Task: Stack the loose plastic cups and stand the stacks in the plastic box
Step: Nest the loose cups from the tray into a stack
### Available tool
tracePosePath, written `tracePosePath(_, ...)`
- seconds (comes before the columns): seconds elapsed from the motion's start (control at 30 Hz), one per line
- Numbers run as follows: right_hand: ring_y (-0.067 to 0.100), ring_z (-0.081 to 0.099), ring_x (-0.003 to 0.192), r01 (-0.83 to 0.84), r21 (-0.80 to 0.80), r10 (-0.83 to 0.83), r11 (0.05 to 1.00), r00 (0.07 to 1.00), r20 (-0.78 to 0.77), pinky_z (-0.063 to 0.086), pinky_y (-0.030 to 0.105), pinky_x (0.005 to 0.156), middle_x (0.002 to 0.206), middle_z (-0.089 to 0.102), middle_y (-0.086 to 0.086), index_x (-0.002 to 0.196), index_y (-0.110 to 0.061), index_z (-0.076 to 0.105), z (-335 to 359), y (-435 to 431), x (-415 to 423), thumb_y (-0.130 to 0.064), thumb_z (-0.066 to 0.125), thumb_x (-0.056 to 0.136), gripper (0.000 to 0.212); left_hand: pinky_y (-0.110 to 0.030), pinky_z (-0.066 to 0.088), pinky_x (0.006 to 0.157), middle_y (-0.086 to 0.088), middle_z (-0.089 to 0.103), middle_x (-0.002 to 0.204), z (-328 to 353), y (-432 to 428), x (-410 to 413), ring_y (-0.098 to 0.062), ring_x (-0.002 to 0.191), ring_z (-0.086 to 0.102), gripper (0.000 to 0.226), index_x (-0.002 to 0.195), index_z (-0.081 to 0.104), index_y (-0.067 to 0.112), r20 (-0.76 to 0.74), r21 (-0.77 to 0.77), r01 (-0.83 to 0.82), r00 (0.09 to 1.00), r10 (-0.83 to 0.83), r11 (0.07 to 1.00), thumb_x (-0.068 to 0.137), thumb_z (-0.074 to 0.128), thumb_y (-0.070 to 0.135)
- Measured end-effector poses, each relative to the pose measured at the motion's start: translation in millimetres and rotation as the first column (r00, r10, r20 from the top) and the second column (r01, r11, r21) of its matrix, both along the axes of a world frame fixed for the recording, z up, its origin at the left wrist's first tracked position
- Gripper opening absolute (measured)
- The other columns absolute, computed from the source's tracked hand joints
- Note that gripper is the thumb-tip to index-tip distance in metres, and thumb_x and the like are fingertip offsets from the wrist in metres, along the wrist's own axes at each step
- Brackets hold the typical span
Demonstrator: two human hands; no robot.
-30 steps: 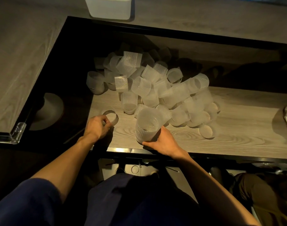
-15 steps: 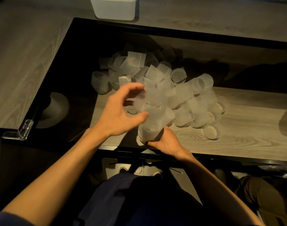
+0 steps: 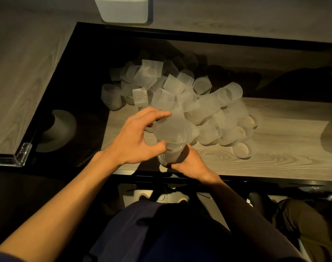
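A heap of several loose ribbed translucent cups (image 3: 182, 95) lies on the lower wooden shelf. At its near edge stands a stack of cups (image 3: 171, 154), gripped low at its base by my right hand (image 3: 189, 163). My left hand (image 3: 137, 138) holds a single cup (image 3: 171, 130) by its rim, thumb and fingers around it, right on top of the stack. How far that cup sits in the stack I cannot tell. The white plastic box (image 3: 123, 9) stands on the upper tabletop at the far edge, its top cut off by the frame.
A black frame (image 3: 199, 35) rims the recessed shelf. A pale round base (image 3: 57, 129) sits in the dark recess on the left. A clear corner guard (image 3: 17, 157) caps the table corner. One cup (image 3: 242, 151) lies apart at the right.
My left hand picked a single cup off the shelf at the left, swung it right and up, and now holds it on top of the stack. My right hand kept its grip on the stack.
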State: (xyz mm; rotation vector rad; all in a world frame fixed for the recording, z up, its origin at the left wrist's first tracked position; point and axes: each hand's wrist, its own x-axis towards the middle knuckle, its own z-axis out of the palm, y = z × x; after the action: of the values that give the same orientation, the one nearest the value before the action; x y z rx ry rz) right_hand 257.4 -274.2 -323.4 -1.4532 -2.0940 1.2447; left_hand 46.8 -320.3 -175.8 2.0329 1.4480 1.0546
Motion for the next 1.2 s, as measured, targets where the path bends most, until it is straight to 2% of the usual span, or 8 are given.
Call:
tracePosePath(0.27,0.002,0.061,0.117,-0.036,0.008,0.035,0.999,0.999,0.018,0.057,0.038,0.096,0.126,0.064,-0.016,0.135,-0.036,0.051,-2.4,1.2,0.1,-0.054,0.09,0.062,0.084,-0.016,0.041,0.103,0.006,0.051,0.131,-22.6,-0.2,-1.4,-0.006,0.123,0.05,0.077,0.146,0.053,0.021,-0.089,-0.22,0.033,0.995,-0.054,0.975,0.075,0.082,0.027)
tracePosePath(0.43,0.001,0.059,0.117,-0.062,0.033,0.061,0.998,0.997,0.038,0.056,0.035,0.096,0.127,0.062,-0.017,0.135,-0.037,0.051,-0.6,2.1,0.2,-0.057,0.089,0.063,0.084,-0.009,0.04,0.094,0.022,0.045,0.142,-48.6,-0.9,-9.5,0.011,0.127,0.045,0.097,0.154,0.03,0.039,0.17,-0.547,0.07,0.985,0.029,0.834,0.077,0.087,0.026)
tracePosePath(0.53,0.002,0.06,0.117,-0.068,0.031,0.066,0.997,0.997,0.045,0.056,0.035,0.097,0.127,0.063,-0.018,0.134,-0.037,0.051,0.3,3.3,-0.6,-0.06,0.09,0.059,0.088,-0.012,0.04,0.096,0.018,0.049,0.142,-67.9,-3.4,-5.7,0.009,0.124,0.048,0.094,0.151,0.032,0.037,0.167,-0.616,0.081,0.986,0.03,0.784,0.078,0.088,0.017)
tracePosePath(0.63,0.006,0.063,0.113,-0.106,0.013,0.105,0.994,0.994,0.043,0.057,0.039,0.095,0.123,0.066,-0.015,0.131,-0.032,0.053,6.3,6.1,-2.4,-0.054,0.091,0.058,0.085,-0.013,0.045,0.097,0.024,0.055,0.128,-78.4,-2.9,-1.3,0.014,0.114,0.054,0.077,0.136,0.043,0.036,0.156,-0.64,0.077,0.987,0.031,0.765,0.078,0.087,0.013)
tracePosePath(0.7,0.009,0.064,0.11,-0.131,0.007,0.131,0.991,0.991,0.03,0.057,0.04,0.093,0.12,0.067,-0.012,0.129,-0.03,0.055,13.5,8.1,-3.9,-0.052,0.089,0.058,0.082,-0.02,0.047,0.104,0.021,0.059,0.124,-80.3,1.6,-2.6,0.008,0.113,0.058,0.068,0.129,0.05,0.035,0.149,-0.634,0.066,0.988,0.037,0.77,0.077,0.089,0.016)
tracePosePath(0.87,0.01,0.063,0.111,-0.121,0.005,0.121,0.993,0.989,-0.086,0.054,0.022,0.087,0.124,0.065,-0.007,0.138,-0.022,0.054,31.1,16.8,-8.7,-0.035,0.095,0.065,0.084,-0.021,0.048,0.103,0.018,0.058,0.134,-65.4,13.7,-9.2,0.003,0.123,0.056,0.09,0.143,0.049,0.028,0.233,-0.587,0.078,0.97,0.076,0.806,0.064,0.093,0.042)
tracePosePath(1.0,0.005,0.065,0.108,-0.15,0.003,0.148,0.989,0.974,-0.169,0.057,0.024,0.087,0.121,0.067,-0.009,0.137,-0.023,0.054,56.4,26.3,-18.4,-0.039,0.09,0.069,0.079,-0.01,0.049,0.091,0.015,0.055,0.135,-54.3,20.5,-11.1,0.008,0.12,0.054,0.091,0.143,0.045,0.03,0.248,-0.528,0.04,0.963,0.108,0.848,0.067,0.095,0.034)
tracePosePath(1.2,0.012,0.065,0.102,-0.285,-0.039,0.284,0.958,0.958,-0.037,0.056,0.028,0.088,0.122,0.062,-0.007,0.138,-0.024,0.051,67.7,34.1,-29.3,-0.024,0.089,0.075,0.074,-0.01,0.053,0.081,0.015,0.059,0.117,-60.5,17.7,-10.5,0.012,0.106,0.057,0.079,0.13,0.05,0.023,0.162,-0.468,-0.078,0.971,0.173,0.88,0.066,0.095,0.014)
